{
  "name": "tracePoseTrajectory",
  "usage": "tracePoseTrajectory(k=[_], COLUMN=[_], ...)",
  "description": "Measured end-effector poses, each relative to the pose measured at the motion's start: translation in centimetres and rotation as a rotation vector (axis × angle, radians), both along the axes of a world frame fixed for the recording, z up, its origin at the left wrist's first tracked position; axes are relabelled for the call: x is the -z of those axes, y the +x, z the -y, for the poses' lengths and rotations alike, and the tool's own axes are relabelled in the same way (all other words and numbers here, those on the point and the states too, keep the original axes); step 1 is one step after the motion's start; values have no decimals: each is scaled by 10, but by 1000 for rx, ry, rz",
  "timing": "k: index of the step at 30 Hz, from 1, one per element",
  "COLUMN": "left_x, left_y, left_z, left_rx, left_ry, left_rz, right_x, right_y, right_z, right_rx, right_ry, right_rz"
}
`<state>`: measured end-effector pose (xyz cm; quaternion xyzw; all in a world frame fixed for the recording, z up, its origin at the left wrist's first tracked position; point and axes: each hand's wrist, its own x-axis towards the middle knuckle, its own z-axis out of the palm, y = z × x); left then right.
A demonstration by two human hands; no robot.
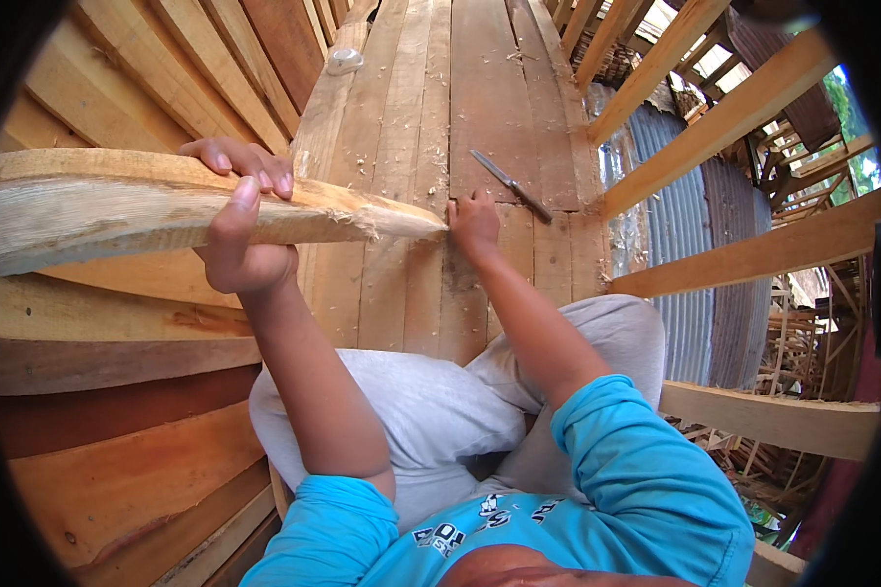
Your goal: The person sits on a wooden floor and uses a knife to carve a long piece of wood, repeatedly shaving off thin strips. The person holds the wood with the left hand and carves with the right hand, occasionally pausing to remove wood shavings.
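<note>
The left hand is clamped around a tapered timber, with the thumb on the near side and the other fingers over the far side. The right hand is curled low over the plank platform, its fingers right at the timber's narrow end; whether they pinch that end or only rest against it, I cannot tell.

The timber lies across the front of the body. Its long axis runs left to right, with the broad, curved end at the far left of the view and the slim, rough-cut tip at the right. From the left hand the tip lies to the right; from the right hand the whole length extends left. The right hand is therefore the nearer to the tip, the left the nearer to the broad part.

A knife lies loose on the planks, just beyond and to the right of the right hand and well apart from the left. Its blade points far and left, its dark handle near and right, so the handle is on the right hand's side.

Further out, grey trousers cover the folded legs on the near side, boards line the left, and corrugated metal sheets stand beyond the rails at right
</note>
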<state>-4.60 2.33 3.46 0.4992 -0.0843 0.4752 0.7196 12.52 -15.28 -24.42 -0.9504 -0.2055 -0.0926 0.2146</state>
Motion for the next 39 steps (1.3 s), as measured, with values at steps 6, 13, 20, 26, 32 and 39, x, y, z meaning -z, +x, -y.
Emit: tracePoseTrajectory(k=[6, 13, 20, 26, 32, 39], left_x=[1, 5, 7, 14, 12, 10], left_y=[0, 7, 8, 8, 10, 14], left_z=[2, 3, -1, -5, -3, 5], left_rx=[-22, -41, -31, -67, -41, 89], left_ry=[17, 8, -1, -1, 21, 121], left_rz=[-14, -21, 0, -3, -33, 10], right_x=[8, -24, -110, -213, -178, -97], right_y=[4, 22, 30, 54, 69, 61], right_z=[-2, 3, 46, 144, 159, 60], right_rx=[-86, -114, -307, -1540, -567, 39], right_ry=[98, 231, 699, 2638, 2673, 1134], right_rz=[15, -310, -1181, -802, -484, -713])
